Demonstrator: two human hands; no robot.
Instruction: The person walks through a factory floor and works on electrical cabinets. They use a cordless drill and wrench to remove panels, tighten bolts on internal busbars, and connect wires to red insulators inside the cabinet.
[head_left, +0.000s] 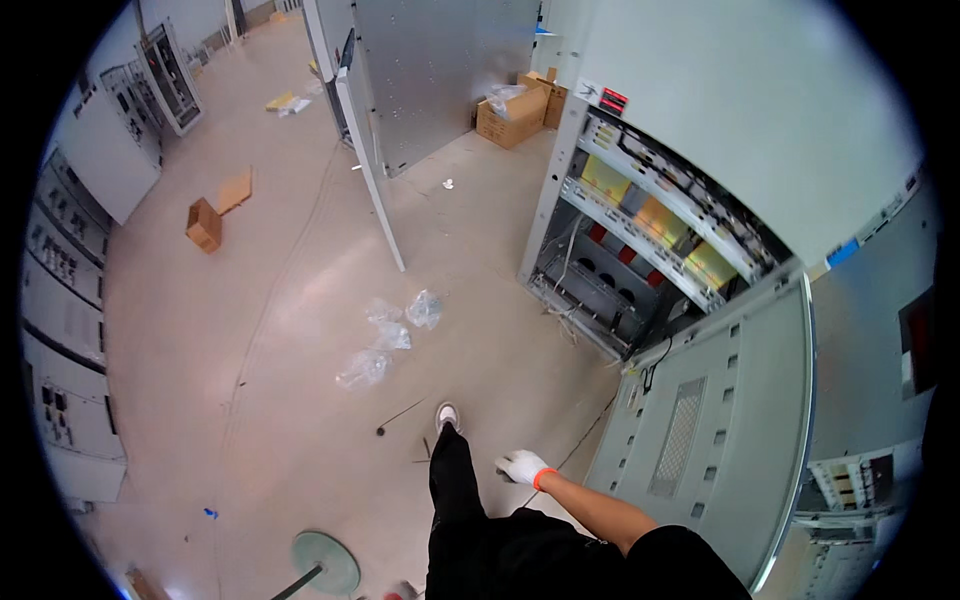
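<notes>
My right hand (524, 467) wears a white glove with an orange cuff and reaches out low over the floor, right of my forward leg. Its fingers look loosely bent and apart, with a dark grey patch at their underside; I see no object held. The open lower door (640, 450) of a grey-green cabinet is the nearest thing to it. At the lower edge, a small blurred grey and red shape (401, 591) may be my left hand, but its fingers cannot be made out. One foot in a light shoe (448, 416) is on the floor ahead.
The open cabinet (560, 200) on the right shows yellowish panels and wiring. Clear plastic bags (385, 335) and a thin dark rod (402, 416) lie ahead. A round green base with a pole (327, 562) stands lower left. Cardboard boxes (512, 115) sit farther back, beside metal panels.
</notes>
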